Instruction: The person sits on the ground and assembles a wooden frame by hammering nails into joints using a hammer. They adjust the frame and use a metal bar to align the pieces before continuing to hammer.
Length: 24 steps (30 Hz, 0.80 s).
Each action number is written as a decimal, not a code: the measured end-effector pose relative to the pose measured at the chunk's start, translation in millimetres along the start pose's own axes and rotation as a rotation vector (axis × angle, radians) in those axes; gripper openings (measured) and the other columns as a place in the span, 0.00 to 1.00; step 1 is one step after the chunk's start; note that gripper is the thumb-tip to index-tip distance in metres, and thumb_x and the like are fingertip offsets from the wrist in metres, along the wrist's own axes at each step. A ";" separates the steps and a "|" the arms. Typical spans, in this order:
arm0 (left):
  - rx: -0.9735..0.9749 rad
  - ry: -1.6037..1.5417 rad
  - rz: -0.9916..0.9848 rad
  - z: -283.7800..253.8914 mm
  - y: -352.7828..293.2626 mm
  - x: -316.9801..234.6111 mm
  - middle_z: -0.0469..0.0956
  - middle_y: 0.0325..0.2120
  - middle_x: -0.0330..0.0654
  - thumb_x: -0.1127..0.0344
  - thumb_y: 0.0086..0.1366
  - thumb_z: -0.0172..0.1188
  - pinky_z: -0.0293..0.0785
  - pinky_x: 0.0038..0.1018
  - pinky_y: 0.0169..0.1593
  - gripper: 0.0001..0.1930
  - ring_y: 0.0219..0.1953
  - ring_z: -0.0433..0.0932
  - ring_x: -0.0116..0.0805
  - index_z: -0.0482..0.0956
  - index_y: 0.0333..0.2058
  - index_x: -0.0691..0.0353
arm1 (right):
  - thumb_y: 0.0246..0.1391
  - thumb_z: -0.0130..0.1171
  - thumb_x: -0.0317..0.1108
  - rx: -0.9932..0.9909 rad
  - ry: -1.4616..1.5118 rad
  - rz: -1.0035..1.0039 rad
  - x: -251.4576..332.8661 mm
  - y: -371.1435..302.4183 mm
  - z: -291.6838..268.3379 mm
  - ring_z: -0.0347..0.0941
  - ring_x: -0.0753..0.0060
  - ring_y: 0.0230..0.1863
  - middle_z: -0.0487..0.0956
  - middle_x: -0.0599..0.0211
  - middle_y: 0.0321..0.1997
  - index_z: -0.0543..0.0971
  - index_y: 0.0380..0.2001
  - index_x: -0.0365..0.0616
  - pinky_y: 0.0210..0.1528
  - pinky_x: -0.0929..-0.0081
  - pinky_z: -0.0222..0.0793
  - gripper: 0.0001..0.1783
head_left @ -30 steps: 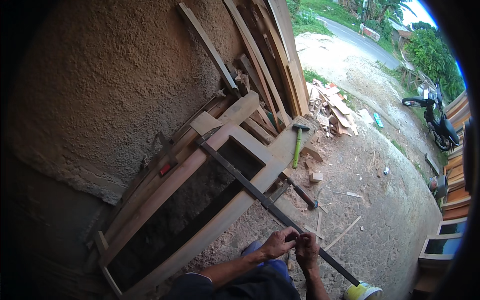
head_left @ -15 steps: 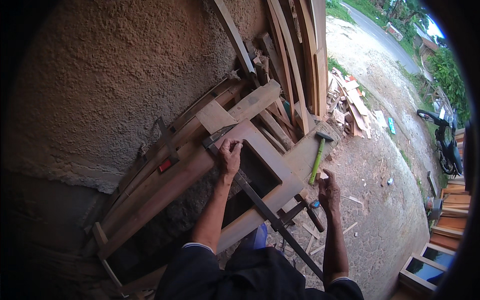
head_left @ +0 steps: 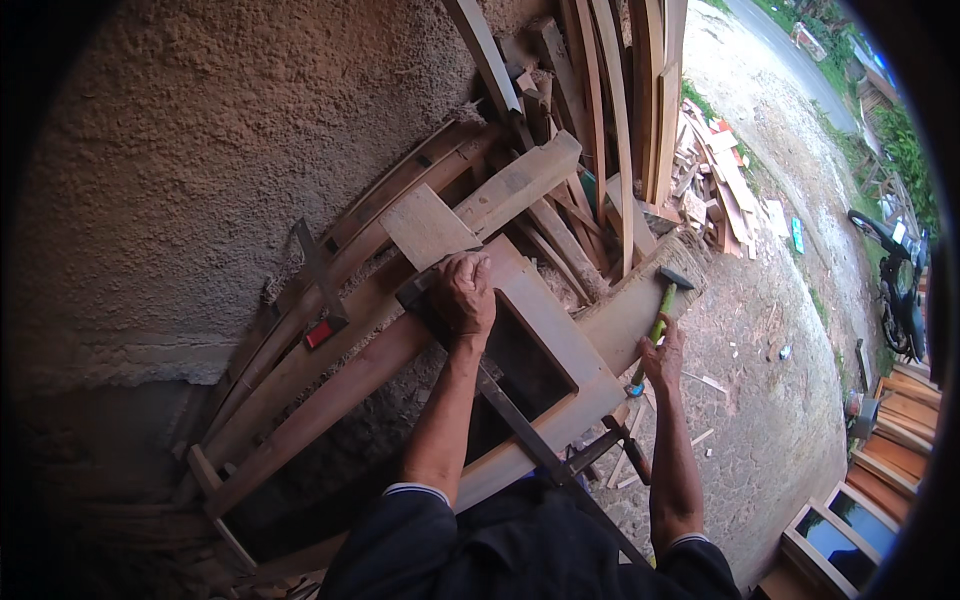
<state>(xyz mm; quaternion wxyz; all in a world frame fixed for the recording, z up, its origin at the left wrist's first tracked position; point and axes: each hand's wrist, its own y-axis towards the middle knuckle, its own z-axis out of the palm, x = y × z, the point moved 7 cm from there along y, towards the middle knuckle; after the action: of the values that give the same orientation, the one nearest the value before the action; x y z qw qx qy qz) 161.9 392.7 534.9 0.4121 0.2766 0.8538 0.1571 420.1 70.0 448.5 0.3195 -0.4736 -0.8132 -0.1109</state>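
Note:
A wooden frame [head_left: 560, 340] lies tilted against a rough plaster wall, with a long metal bar clamp [head_left: 520, 425] laid across it. My left hand [head_left: 465, 292] is closed over the far end of the clamp, next to a small flat wooden block [head_left: 425, 228]. My right hand [head_left: 662, 358] grips the green handle of a hammer [head_left: 662, 305] whose dark head rests by the frame's right rail. My dark sleeves fill the bottom of the view.
Long planks and curved wooden strips [head_left: 610, 120] lean on the rough wall [head_left: 200, 150]. A scrap wood pile [head_left: 725, 195] lies on the dirt ground. A motorbike [head_left: 890, 290] stands at the right, and glazed wooden frames [head_left: 850, 530] at the lower right.
Both hands left the near end of the clamp. My left hand reached up to its far end and my right hand took hold of the hammer; the view moved closer to the frame.

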 end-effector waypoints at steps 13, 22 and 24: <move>0.115 0.166 -0.130 4.5 1.1 1.3 0.83 0.39 0.28 0.59 0.64 0.64 0.72 0.40 0.50 0.05 0.48 0.78 0.37 0.82 0.32 0.49 | 0.60 0.58 0.34 0.109 0.585 0.388 -23.0 9.0 1.5 0.65 0.81 0.20 0.71 0.73 0.27 0.72 0.50 0.44 0.20 0.77 0.64 0.16; 0.122 0.242 -0.138 2.7 -1.6 -4.8 0.82 0.41 0.27 0.57 0.66 0.63 0.70 0.42 0.52 0.05 0.51 0.76 0.36 0.82 0.34 0.47 | 0.62 0.57 0.33 0.119 0.763 0.274 19.7 -9.6 -13.7 0.64 0.84 0.19 0.69 0.75 0.26 0.73 0.47 0.41 0.19 0.80 0.64 0.13; 0.133 0.237 -0.134 5.1 -1.6 -1.0 0.82 0.41 0.27 0.57 0.66 0.62 0.70 0.42 0.52 0.05 0.51 0.76 0.37 0.82 0.34 0.47 | 0.62 0.57 0.32 0.129 0.774 0.237 35.8 -16.1 -19.2 0.64 0.84 0.20 0.69 0.75 0.26 0.72 0.48 0.40 0.19 0.80 0.65 0.13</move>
<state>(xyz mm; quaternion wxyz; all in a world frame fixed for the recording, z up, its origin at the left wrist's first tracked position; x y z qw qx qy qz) 165.9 391.0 531.7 0.2987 0.2252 0.9216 0.1037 402.1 77.3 487.6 0.6415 -0.4662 -0.5781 -0.1921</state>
